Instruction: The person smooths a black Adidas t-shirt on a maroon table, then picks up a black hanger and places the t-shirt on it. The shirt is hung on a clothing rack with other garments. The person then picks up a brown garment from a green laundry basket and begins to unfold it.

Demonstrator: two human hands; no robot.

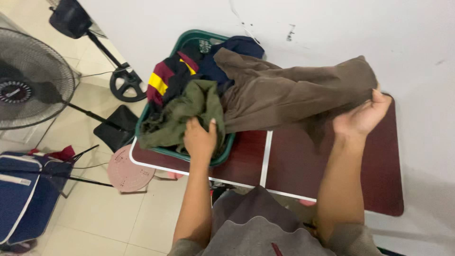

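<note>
Right hand point(361, 118): fingers pinch brown trousers point(289, 92) near counter's point(294, 166) far right edge. Left hand point(199, 138): fingers clenched in olive garment point(182, 114), fingertips hidden. Green basket point(189, 38), left end; contents partly buried. Fan point(28, 80), tiled floor point(104, 213).

No screens, signs or packages showed; only a small pale label point(204, 45) sat on the green laundry basket's point(189, 37) inner far rim.
</note>
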